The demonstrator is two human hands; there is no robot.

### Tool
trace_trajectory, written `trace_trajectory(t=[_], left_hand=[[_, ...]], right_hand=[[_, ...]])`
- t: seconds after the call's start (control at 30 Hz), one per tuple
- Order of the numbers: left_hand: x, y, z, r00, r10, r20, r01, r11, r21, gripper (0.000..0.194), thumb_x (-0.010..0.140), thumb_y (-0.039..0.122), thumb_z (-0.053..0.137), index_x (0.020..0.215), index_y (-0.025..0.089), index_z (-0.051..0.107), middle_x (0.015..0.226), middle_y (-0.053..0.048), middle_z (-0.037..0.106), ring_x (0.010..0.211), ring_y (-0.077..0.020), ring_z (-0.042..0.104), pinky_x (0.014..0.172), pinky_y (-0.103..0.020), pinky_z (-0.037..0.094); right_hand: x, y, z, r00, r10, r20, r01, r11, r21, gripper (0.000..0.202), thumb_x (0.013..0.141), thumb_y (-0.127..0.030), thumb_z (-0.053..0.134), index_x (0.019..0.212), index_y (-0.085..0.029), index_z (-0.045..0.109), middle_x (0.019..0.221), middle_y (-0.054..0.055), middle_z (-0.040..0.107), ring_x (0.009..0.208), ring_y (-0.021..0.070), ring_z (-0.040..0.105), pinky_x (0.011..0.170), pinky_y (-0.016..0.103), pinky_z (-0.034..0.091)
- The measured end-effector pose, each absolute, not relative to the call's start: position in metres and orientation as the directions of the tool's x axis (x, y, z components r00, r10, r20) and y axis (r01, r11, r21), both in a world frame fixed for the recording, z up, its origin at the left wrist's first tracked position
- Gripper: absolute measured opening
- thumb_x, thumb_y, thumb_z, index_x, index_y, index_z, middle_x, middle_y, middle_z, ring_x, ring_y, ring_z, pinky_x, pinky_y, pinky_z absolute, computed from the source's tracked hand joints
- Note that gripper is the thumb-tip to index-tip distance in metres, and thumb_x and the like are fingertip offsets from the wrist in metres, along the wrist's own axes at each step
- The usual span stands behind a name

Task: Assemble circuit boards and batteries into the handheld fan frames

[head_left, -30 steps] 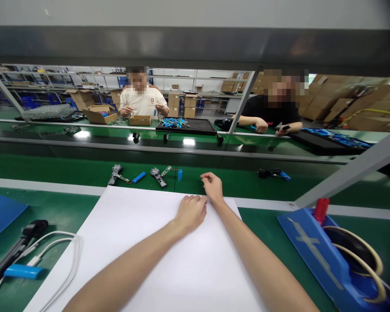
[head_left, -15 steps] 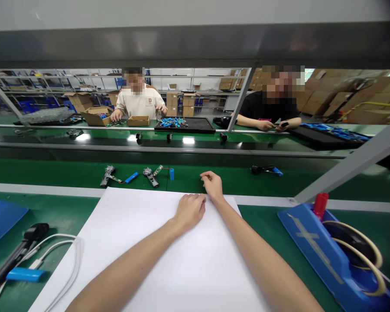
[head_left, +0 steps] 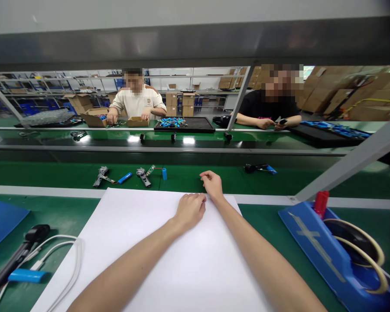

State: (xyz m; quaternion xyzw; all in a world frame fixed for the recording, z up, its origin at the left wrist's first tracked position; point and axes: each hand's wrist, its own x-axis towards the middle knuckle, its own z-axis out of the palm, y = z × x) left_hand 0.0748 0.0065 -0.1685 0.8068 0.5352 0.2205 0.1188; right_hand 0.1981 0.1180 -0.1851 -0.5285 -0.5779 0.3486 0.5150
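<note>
Running left to right: a blue bin [head_left: 3,223] is cut by the frame edge, then a black device [head_left: 10,261] with a loose blue cell [head_left: 27,275] near its lower end, and white cables [head_left: 56,240] looping over the left edge of the white sheet [head_left: 139,221]. Beyond the sheet's far edge, on the green strip [head_left: 185,171], a first grey housing [head_left: 102,177] lies with its board and blue battery [head_left: 125,178] outside it; a second grey housing [head_left: 144,177] has its board and short blue cylinder [head_left: 164,173] out too. Judged part-done: wired up, but not closed; no finished unit among these two. Left hand [head_left: 190,211] rests on the sheet, fingers curled under, so can't tell if it grips anything. Right hand [head_left: 212,185] reaches past the sheet's far edge, fingers bent in narrow, no held thing visible. Strip shows bare between cylinder and right hand, so sideways room looks good there. Farther right, a black piece [head_left: 254,168] with blue part, well apart; then the slanted post [head_left: 347,160] and blue holder [head_left: 315,242] on the bench [head_left: 256,216] limit rightward room.
</note>
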Motion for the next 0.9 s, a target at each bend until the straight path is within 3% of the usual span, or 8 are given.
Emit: trace_trajectory(t=[0.17, 0.27, 0.37, 0.43, 0.5, 0.63, 0.73, 0.9], left_hand=[[0.069, 0.011, -0.157, 0.205, 0.929, 0.309, 0.800, -0.340, 0.494, 0.014, 0.088, 0.019, 0.052, 0.093, 0.024, 0.064, 0.085, -0.001, 0.070, 0.079, -0.0184, 0.064, 0.076, -0.029, 0.047], [0.037, 0.022, -0.127, -0.031, 0.904, 0.426, 0.820, -0.220, 0.529, 0.025, 0.097, 0.025, 0.041, 0.113, 0.022, 0.059, 0.093, -0.005, 0.066, 0.089, -0.0183, 0.062, 0.086, -0.029, 0.046], [-0.018, 0.028, -0.099, -0.413, 0.717, 0.562, 0.826, 0.035, 0.563, 0.035, 0.100, 0.028, 0.030, 0.129, 0.017, 0.046, 0.118, -0.012, 0.057, 0.114, -0.0218, 0.053, 0.100, -0.033, 0.040], [-0.054, 0.027, -0.095, -0.594, 0.609, 0.525, 0.782, 0.287, 0.553, 0.037, 0.099, 0.026, 0.030, 0.133, 0.018, 0.042, 0.130, -0.013, 0.052, 0.123, -0.0227, 0.047, 0.104, -0.034, 0.037], [-0.081, 0.022, -0.104, -0.646, 0.627, 0.436, 0.752, 0.424, 0.505, 0.036, 0.094, 0.031, 0.044, 0.127, 0.018, 0.050, 0.128, -0.014, 0.056, 0.122, -0.0292, 0.048, 0.103, -0.040, 0.037], [-0.103, 0.018, -0.138, -0.639, 0.719, 0.273, 0.759, 0.534, 0.373, 0.048, 0.076, 0.053, 0.069, 0.104, 0.014, 0.065, 0.117, -0.021, 0.063, 0.118, -0.0431, 0.049, 0.100, -0.053, 0.036], [-0.108, 0.022, -0.150, -0.639, 0.731, 0.240, 0.766, 0.572, 0.295, 0.054, 0.078, 0.061, 0.064, 0.101, 0.012, 0.068, 0.121, -0.023, 0.062, 0.122, -0.0442, 0.046, 0.103, -0.056, 0.032], [-0.123, 0.027, -0.148, -0.639, 0.743, 0.201, 0.767, 0.594, 0.244, 0.039, 0.083, 0.052, 0.060, 0.095, 0.018, 0.072, 0.121, -0.018, 0.065, 0.120, -0.0407, 0.049, 0.100, -0.052, 0.036]], right_hand=[[0.201, 0.121, -0.185, 0.117, 0.971, 0.208, 0.236, 0.176, -0.956, 0.026, 0.067, -0.033, 0.052, 0.079, -0.016, 0.067, 0.071, 0.006, 0.066, 0.056, 0.0160, 0.054, 0.054, 0.028, 0.045], [0.203, 0.123, -0.184, 0.141, 0.971, 0.191, 0.221, 0.158, -0.962, 0.028, 0.066, -0.034, 0.052, 0.079, -0.015, 0.067, 0.070, 0.006, 0.065, 0.052, 0.0147, 0.052, 0.051, 0.028, 0.044], [0.203, 0.124, -0.184, 0.149, 0.973, 0.177, 0.202, 0.146, -0.968, 0.028, 0.064, -0.033, 0.052, 0.078, -0.015, 0.067, 0.070, 0.006, 0.065, 0.051, 0.0145, 0.052, 0.051, 0.028, 0.044], [0.201, 0.124, -0.183, 0.152, 0.974, 0.166, 0.185, 0.136, -0.973, 0.027, 0.063, -0.033, 0.052, 0.077, -0.015, 0.067, 0.069, 0.005, 0.064, 0.051, 0.0146, 0.052, 0.050, 0.028, 0.044], [0.200, 0.125, -0.182, 0.153, 0.976, 0.153, 0.167, 0.127, -0.978, 0.026, 0.062, -0.031, 0.052, 0.076, -0.015, 0.067, 0.069, 0.005, 0.064, 0.052, 0.0147, 0.052, 0.050, 0.028, 0.043], [0.200, 0.127, -0.183, 0.170, 0.976, 0.134, 0.142, 0.111, -0.984, 0.026, 0.061, -0.029, 0.052, 0.075, -0.015, 0.068, 0.069, 0.006, 0.064, 0.053, 0.0147, 0.052, 0.049, 0.027, 0.042], [0.203, 0.128, -0.185, 0.181, 0.975, 0.129, 0.132, 0.106, -0.986, 0.027, 0.061, -0.030, 0.052, 0.077, -0.015, 0.068, 0.070, 0.006, 0.065, 0.051, 0.0142, 0.052, 0.048, 0.027, 0.042], [0.203, 0.127, -0.184, 0.179, 0.976, 0.122, 0.116, 0.102, -0.988, 0.027, 0.059, -0.030, 0.051, 0.075, -0.015, 0.068, 0.069, 0.006, 0.064, 0.052, 0.0149, 0.053, 0.045, 0.026, 0.040]])
